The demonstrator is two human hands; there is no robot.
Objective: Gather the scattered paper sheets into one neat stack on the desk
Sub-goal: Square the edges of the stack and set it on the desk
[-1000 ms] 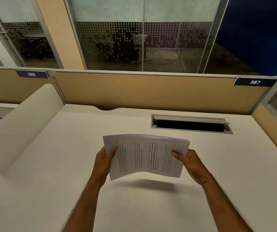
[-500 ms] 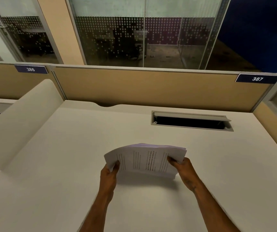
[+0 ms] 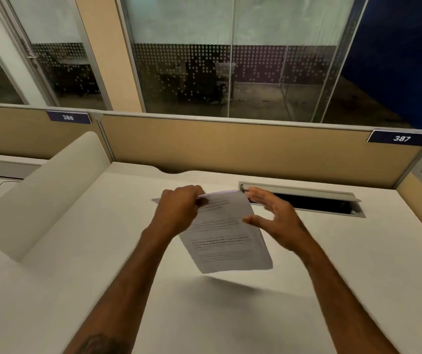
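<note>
With no loose sheets visible on the desk (image 3: 332, 290), the papers (image 3: 226, 241) hang mid-frame, pinched in the left hand (image 3: 179, 208), right hand (image 3: 276, 221) open beside them, not yet set down.

White worktop (image 3: 358, 251) | tan partition (image 3: 230, 146), tags 386 (image 3: 68, 117) and 387 (image 3: 402, 138) | open cable slot (image 3: 307, 201) | dotted glass wall (image 3: 230, 60) | dim room beyond

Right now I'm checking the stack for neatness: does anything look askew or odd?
Yes. The paper stack hangs tilted above the desk, pinched at its top edge by the left hand; the right hand is open beside it. One sheet corner juts out left of the left hand.
</note>
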